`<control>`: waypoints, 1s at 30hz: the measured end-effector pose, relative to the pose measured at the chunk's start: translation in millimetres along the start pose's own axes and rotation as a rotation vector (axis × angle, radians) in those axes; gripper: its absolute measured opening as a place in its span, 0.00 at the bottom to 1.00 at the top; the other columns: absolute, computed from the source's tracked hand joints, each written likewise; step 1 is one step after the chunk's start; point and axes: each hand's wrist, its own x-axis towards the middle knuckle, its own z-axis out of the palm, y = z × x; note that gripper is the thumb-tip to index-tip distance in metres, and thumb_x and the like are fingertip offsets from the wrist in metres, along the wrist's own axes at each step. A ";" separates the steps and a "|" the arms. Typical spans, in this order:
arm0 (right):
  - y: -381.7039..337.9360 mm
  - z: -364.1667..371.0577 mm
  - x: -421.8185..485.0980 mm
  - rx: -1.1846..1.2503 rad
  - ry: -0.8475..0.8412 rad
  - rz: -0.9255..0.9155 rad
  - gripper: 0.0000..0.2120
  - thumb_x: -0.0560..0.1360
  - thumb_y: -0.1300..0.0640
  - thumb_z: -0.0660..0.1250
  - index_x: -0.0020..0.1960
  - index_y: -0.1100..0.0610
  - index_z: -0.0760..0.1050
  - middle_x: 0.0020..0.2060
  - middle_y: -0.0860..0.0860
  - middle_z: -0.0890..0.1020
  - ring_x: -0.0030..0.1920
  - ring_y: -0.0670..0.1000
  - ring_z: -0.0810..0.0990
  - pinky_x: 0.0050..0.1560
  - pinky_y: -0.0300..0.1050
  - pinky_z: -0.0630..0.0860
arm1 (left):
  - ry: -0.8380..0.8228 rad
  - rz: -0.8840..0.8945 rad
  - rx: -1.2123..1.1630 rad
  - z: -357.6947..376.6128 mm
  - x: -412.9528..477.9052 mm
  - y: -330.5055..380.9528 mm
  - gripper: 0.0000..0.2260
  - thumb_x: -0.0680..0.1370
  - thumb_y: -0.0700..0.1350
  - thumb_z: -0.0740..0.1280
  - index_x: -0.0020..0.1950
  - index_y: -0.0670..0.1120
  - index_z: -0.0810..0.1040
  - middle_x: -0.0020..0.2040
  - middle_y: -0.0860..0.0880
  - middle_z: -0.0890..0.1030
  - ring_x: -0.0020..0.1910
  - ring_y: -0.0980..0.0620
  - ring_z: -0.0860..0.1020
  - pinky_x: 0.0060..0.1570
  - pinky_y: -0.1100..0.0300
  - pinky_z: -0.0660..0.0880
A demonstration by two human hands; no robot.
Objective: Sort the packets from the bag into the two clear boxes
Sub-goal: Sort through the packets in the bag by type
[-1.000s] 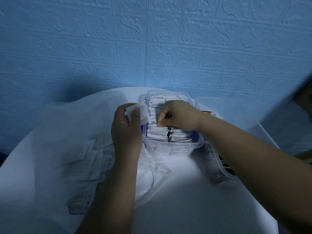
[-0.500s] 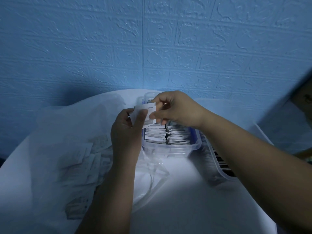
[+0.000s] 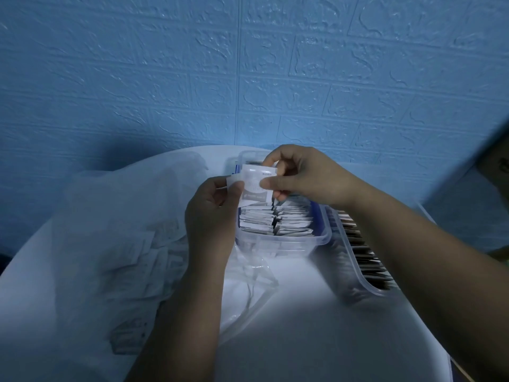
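My left hand point(image 3: 210, 213) and my right hand point(image 3: 298, 175) both pinch small white packets point(image 3: 254, 186) held above the near clear box point(image 3: 275, 245). The left hand grips from the left side, the right thumb and forefinger from the right edge. That box holds two rows of white packets point(image 3: 275, 221) standing on edge. A second clear box point(image 3: 358, 268) to the right holds darker packets and is partly hidden by my right forearm. A translucent white bag point(image 3: 115, 244) lies to the left with several packets visible through it.
Everything rests on a round white table point(image 3: 303, 340) against a blue textured wall point(image 3: 248, 78). A crumpled clear plastic piece point(image 3: 253, 282) lies in front of the near box. A dark object edges in at the upper right.
My right hand left the row of packets in the near box, rose and came to the packets held in my left hand, now pinching one from the right.
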 end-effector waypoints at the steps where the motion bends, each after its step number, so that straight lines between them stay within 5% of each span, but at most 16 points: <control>1: -0.9 1.8 0.7 -0.007 0.013 -0.017 0.08 0.69 0.63 0.73 0.42 0.55 0.75 0.30 0.54 0.78 0.33 0.56 0.79 0.44 0.54 0.79 | 0.009 -0.008 0.000 -0.5 0.2 0.2 0.02 0.74 0.48 0.68 0.42 0.53 0.77 0.35 0.65 0.76 0.35 0.73 0.75 0.35 0.81 0.67; 4: -2.3 3.4 3.9 -0.081 0.056 -0.046 0.09 0.69 0.64 0.73 0.37 0.54 0.74 0.31 0.53 0.77 0.34 0.58 0.80 0.44 0.54 0.78 | 0.046 -0.028 -0.016 -1.4 0.8 -0.2 0.04 0.74 0.49 0.69 0.40 0.53 0.76 0.34 0.63 0.77 0.33 0.69 0.76 0.35 0.76 0.69; 7: 0.1 -4.9 6.5 -0.171 0.105 -0.025 0.09 0.69 0.64 0.73 0.37 0.55 0.73 0.32 0.52 0.77 0.32 0.52 0.80 0.40 0.44 0.78 | 0.152 -0.048 -0.065 -2.9 3.2 -3.1 0.05 0.75 0.48 0.68 0.40 0.52 0.74 0.35 0.56 0.79 0.32 0.57 0.78 0.38 0.62 0.76; 11: 2.6 -3.3 5.1 -0.338 0.055 -0.040 0.10 0.68 0.63 0.74 0.37 0.55 0.73 0.33 0.52 0.77 0.29 0.49 0.80 0.35 0.37 0.76 | 0.202 -0.091 -0.074 -3.8 5.9 -6.3 0.05 0.77 0.46 0.65 0.49 0.46 0.73 0.46 0.49 0.79 0.41 0.50 0.80 0.44 0.51 0.80; 16: 2.8 7.5 9.1 -0.556 -0.010 -0.109 0.09 0.69 0.61 0.74 0.37 0.54 0.74 0.30 0.44 0.74 0.32 0.48 0.77 0.37 0.34 0.71 | 0.179 -0.100 -0.071 -2.5 5.1 -6.2 0.04 0.77 0.46 0.65 0.48 0.47 0.72 0.46 0.46 0.80 0.43 0.48 0.80 0.44 0.51 0.80; 20: 6.2 18.2 13.3 -0.699 -0.032 -0.134 0.05 0.69 0.58 0.73 0.42 0.58 0.78 0.35 0.49 0.79 0.37 0.47 0.74 0.41 0.40 0.68 | 0.160 -0.096 -0.071 -3.0 4.8 -6.0 0.05 0.77 0.47 0.65 0.48 0.46 0.73 0.45 0.48 0.80 0.44 0.46 0.81 0.46 0.47 0.80; 25: 6.9 12.1 11.8 -0.631 -0.056 -0.097 0.06 0.70 0.55 0.72 0.42 0.58 0.80 0.33 0.44 0.77 0.33 0.42 0.72 0.37 0.27 0.66 | 0.164 -0.100 -0.068 -3.5 5.6 -6.9 0.03 0.77 0.47 0.66 0.46 0.49 0.73 0.42 0.50 0.80 0.44 0.47 0.81 0.46 0.46 0.79; 30: 5.8 8.2 10.5 -0.628 -0.072 -0.077 0.04 0.70 0.58 0.73 0.41 0.58 0.80 0.28 0.39 0.73 0.29 0.37 0.73 0.35 0.25 0.66 | 0.149 -0.083 -0.049 -2.7 4.7 -6.9 0.04 0.76 0.47 0.66 0.42 0.53 0.72 0.41 0.51 0.80 0.44 0.45 0.81 0.47 0.46 0.79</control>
